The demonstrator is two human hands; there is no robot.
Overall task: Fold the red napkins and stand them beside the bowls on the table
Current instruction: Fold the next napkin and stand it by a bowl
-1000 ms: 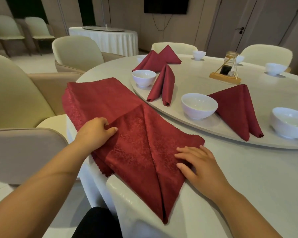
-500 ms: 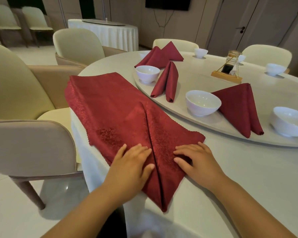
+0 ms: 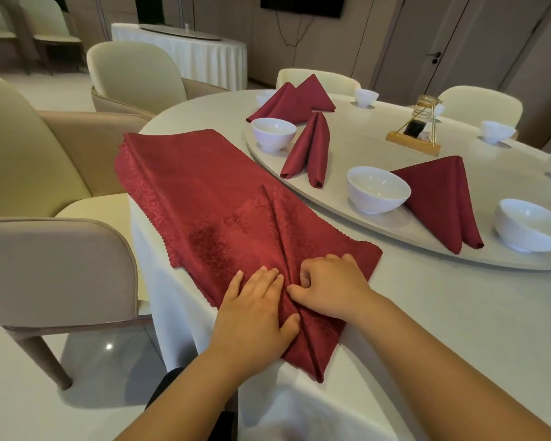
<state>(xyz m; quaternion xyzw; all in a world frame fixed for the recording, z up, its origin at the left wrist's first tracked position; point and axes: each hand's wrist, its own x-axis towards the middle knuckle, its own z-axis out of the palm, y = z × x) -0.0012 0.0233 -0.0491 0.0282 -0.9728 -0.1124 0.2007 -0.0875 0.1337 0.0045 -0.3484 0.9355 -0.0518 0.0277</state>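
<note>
Several folded red cloth napkins (image 3: 439,198) stand beside white ceramic bowls (image 3: 377,189). The left hand (image 3: 255,313) presses flat on an unfinished red napkin (image 3: 204,202), and the right hand (image 3: 331,288) pinches its crease.

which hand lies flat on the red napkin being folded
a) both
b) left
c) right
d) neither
b: the left hand presses flat with straight fingers on the napkin, while the right hand pinches the middle fold with curled fingers.
</note>
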